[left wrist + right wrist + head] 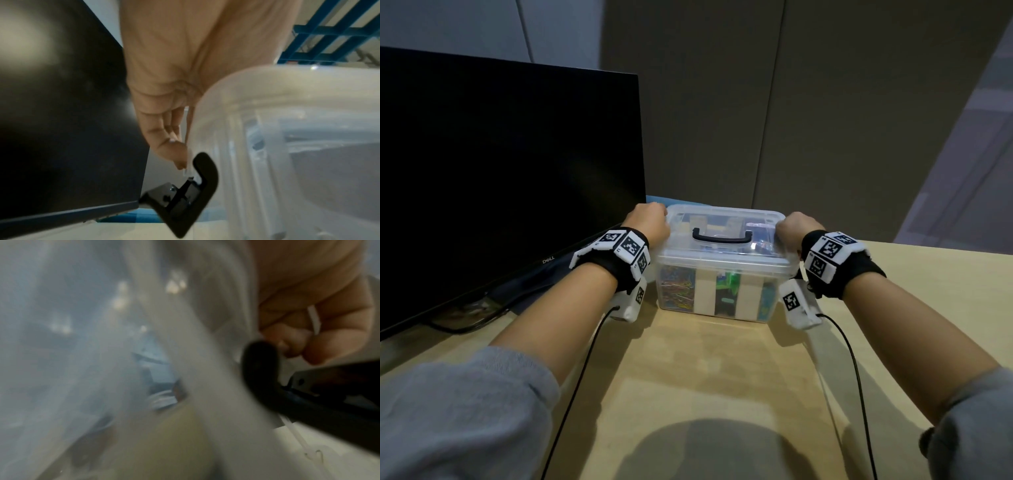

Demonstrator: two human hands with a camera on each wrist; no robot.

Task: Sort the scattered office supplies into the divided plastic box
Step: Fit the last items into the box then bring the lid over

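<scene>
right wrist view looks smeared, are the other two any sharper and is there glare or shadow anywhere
Right wrist: heavy blur, box just haze. Left wrist: sharper, soft glare on the monitor. Head: sharpest, dim light, rounded shadow on the table.

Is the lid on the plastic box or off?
On. The lid sits flat over the box, handle lying down, left hand and right hand at its ends.

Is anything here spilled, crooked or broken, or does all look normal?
Nothing stands out. The clear plastic box sits level on the wooden desk with its lid on and black handle lying flat. The left hand and right hand grip its two ends.
</scene>
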